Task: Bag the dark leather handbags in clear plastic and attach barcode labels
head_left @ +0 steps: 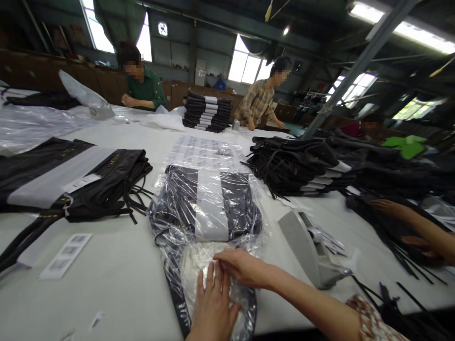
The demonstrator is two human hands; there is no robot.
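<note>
In front of me lies a clear plastic bag (pixel 177 232) holding a folded dark garment (pixel 238 189) with a white paper band (pixel 209 203) around its middle. A round whitish patch (pixel 190 265) shows through the bag's near part. My left hand (pixel 213 303) lies flat on this near part, fingers stretched out. From the right, my right hand (pixel 245 267) rests on the plastic with its fingers extended and slightly bent, touching near the left fingertips. Whether the right fingertips pinch any of the film is hard to make out.
On the left lies another banded dark garment (pixel 117 166), with a label strip (pixel 66 255) near it. Dark garment stacks stand at the right (pixel 295 166) and back (pixel 206 111). A grey tape dispenser (pixel 302 246) sits right. Co-workers stand behind; another person's hands (pixel 401 213) work at right.
</note>
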